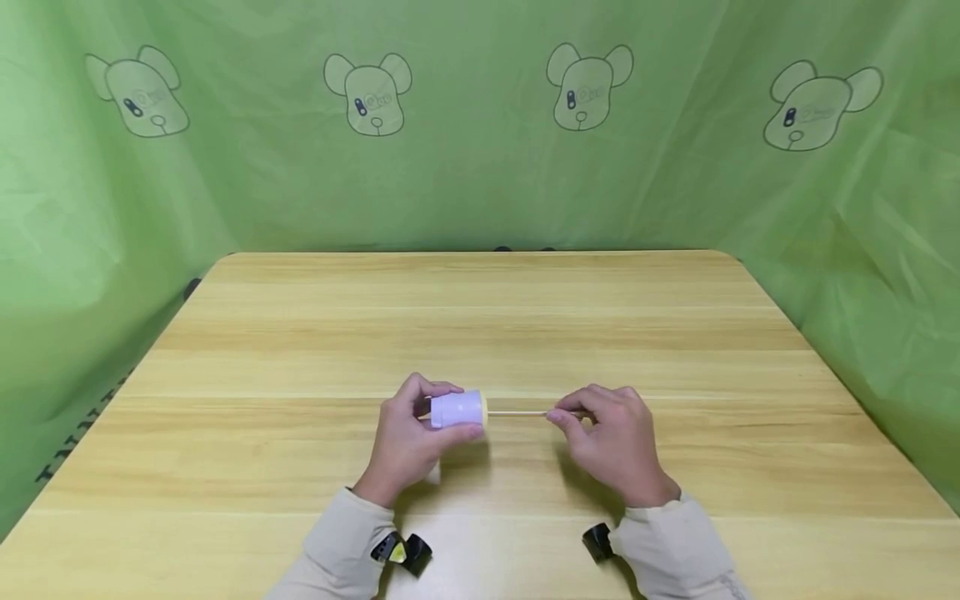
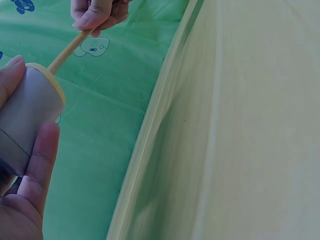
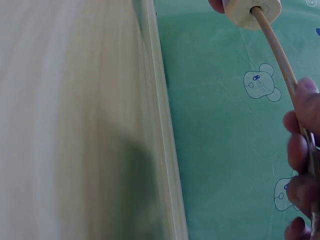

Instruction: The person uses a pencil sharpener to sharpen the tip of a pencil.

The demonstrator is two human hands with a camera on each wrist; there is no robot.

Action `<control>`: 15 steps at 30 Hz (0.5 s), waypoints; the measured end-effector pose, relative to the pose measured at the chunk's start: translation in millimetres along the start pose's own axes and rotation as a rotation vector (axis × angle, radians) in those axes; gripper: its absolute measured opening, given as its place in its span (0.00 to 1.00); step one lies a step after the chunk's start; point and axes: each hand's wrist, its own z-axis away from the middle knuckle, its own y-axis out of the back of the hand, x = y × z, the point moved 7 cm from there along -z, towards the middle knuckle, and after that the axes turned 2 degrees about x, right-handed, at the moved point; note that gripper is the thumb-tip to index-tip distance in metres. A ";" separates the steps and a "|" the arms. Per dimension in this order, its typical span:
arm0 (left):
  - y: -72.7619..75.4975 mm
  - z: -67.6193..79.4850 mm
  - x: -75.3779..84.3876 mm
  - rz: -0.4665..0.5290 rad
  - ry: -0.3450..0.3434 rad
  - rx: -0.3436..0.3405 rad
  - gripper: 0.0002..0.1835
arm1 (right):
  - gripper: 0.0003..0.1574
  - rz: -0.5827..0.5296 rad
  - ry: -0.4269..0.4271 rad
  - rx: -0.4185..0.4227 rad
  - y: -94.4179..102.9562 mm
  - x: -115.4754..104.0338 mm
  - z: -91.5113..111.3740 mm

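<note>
A lavender cylinder-shaped pencil sharpener point(image 1: 459, 408) with a pale yellow end lies sideways in my left hand point(image 1: 408, 437). The thumb and fingers grip it along opposite sides, and a seam crosses its body in the left wrist view. In the right wrist view, a slim wood-coloured pencil point(image 3: 280, 52) runs into the round hole in the yellow end face point(image 3: 242, 15). My right hand point(image 1: 615, 433) pinches the pencil between thumb and fingers, some way from the hole. The inserted tip is hidden inside. Both hands are held above the table, casting shadows on it.
The light wood-grain table point(image 1: 480, 325) spreads around the hands, with rounded far corners. Green curtains point(image 1: 480, 183) printed with bear heads surround it at the back and sides. Black wrist devices point(image 1: 416, 554) are by the beige sleeves point(image 1: 337, 542).
</note>
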 end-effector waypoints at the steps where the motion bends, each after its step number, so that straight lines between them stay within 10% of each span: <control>1: -0.6 -0.1 0.2 0.005 0.001 -0.005 0.24 | 0.06 0.018 0.005 -0.004 -0.3 0.0 0.1; 15: -0.3 -0.3 2.3 -0.023 -0.040 -0.006 0.25 | 0.22 0.023 -0.141 -0.070 -4.6 8.5 0.5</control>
